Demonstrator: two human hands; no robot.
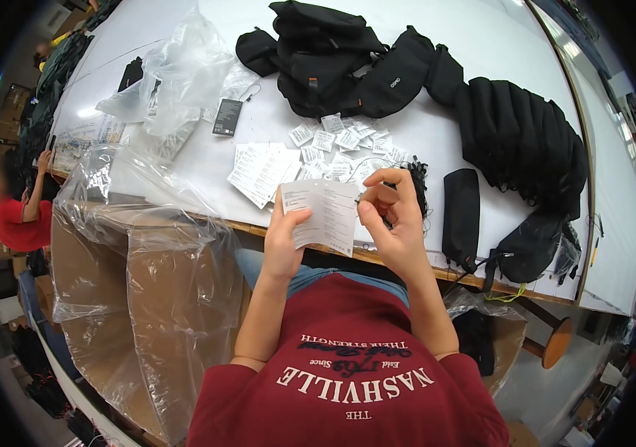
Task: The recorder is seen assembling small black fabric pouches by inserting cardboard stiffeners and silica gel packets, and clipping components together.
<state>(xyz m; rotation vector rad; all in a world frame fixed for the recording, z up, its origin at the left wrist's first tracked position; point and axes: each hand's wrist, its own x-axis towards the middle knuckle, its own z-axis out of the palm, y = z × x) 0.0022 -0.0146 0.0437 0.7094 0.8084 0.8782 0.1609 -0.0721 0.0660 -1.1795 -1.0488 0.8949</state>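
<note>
My left hand (284, 242) grips the left edge of a white printed leaflet (322, 216), with a crease down its middle, held above the table's front edge. My right hand (395, 216) is at the leaflet's right edge, thumb and fingertips drawn together in a pinch. What lies between those fingertips is too small to make out. Beyond the leaflet, a fanned stack of similar printed leaflets (262, 167) lies on the table. Right of it is a loose heap of small white packets or labels (344, 141). A tangle of thin black cords (416, 186) sits partly behind my right hand.
Black bags (325, 59) fill the table's far middle; a row of black pouches (523, 134) curves along the right. A black tag (227, 117) lies near clear plastic bags (184, 67). Plastic-lined cartons (176, 298) stand at my left. A person in red (20, 223) is at far left.
</note>
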